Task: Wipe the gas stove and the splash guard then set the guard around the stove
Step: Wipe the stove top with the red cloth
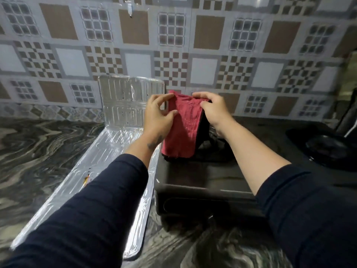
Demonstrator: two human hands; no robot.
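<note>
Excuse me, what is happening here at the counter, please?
A person holds a red cloth up with both hands, the left hand and the right hand each pinching its top edge, above a dark gas stove. The foil splash guard is not yet around the stove: it lies to the stove's left, one panel flat on the marbled counter and one standing against the tiled wall.

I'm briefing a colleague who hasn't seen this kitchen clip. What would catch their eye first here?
First, the red cloth, held up at the centre over the black gas stove by the left hand and the right hand. Next, the shiny foil splash guard on the marbled counter to the stove's left, one panel leaning on the tiled wall, the rest lying flat.
</note>
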